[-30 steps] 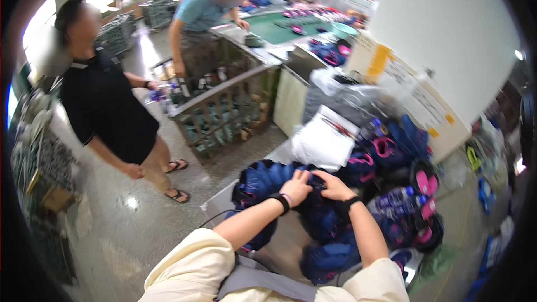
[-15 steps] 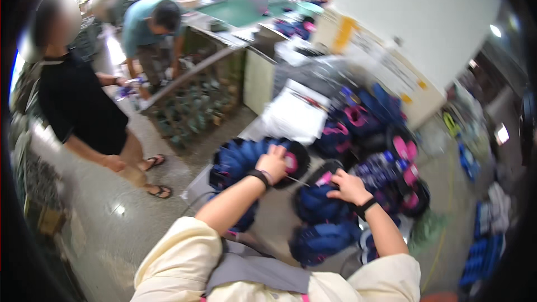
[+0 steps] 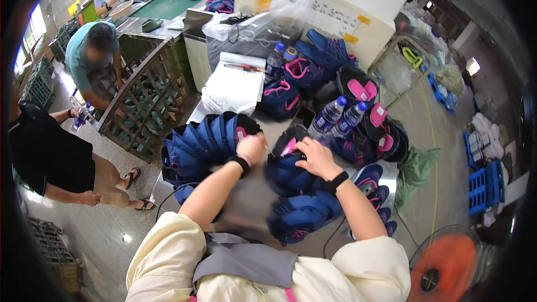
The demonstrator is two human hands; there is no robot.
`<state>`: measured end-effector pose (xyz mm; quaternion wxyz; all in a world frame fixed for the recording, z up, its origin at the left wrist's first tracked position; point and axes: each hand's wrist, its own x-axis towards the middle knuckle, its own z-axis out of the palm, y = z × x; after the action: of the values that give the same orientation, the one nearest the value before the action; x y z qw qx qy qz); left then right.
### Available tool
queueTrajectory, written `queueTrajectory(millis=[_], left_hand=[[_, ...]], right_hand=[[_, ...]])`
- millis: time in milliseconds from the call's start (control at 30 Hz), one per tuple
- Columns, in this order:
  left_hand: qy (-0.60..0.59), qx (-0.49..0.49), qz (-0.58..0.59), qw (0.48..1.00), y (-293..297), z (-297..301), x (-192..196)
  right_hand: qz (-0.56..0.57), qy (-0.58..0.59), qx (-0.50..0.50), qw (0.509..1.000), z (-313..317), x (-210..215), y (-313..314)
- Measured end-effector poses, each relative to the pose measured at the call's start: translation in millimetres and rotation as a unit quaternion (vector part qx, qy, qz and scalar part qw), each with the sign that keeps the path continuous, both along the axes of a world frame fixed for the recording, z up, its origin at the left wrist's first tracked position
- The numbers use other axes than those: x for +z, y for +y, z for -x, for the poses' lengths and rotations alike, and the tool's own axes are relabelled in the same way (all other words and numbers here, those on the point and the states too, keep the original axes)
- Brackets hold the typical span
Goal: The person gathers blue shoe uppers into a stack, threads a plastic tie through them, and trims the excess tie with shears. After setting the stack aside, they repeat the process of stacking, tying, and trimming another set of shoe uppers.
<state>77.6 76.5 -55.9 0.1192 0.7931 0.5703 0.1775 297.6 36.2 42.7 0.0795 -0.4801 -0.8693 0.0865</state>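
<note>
Metal table (image 3: 243, 201): carries the work. Curved row of shoes (image 3: 196, 142), dark blue, nested, lies on its left part; smaller stack of shoes (image 3: 282, 173) lies right of the row. Judged light, soft and flexible, hardly fragile, slightly springy at the collar; best held by the collar edge or heel. Right hand (image 3: 317, 157): fingers bent at the stack's upper rim; firmness of grip undetermined. Left hand (image 3: 251, 148): curled closed beside the row's end; contents obscured by blur.
</note>
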Motion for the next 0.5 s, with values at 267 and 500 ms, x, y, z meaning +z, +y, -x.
queueTrajectory(millis=[267,500], left_hand=[[-0.556,0.209,0.284,0.753,24,24,35],[-0.808,0.203,0.215,0.510,49,72,9]], right_hand=[[0.050,-0.071,0.008,0.996,-8,7,10],[0.132,-0.186,0.027,0.973,-3,52,21]])
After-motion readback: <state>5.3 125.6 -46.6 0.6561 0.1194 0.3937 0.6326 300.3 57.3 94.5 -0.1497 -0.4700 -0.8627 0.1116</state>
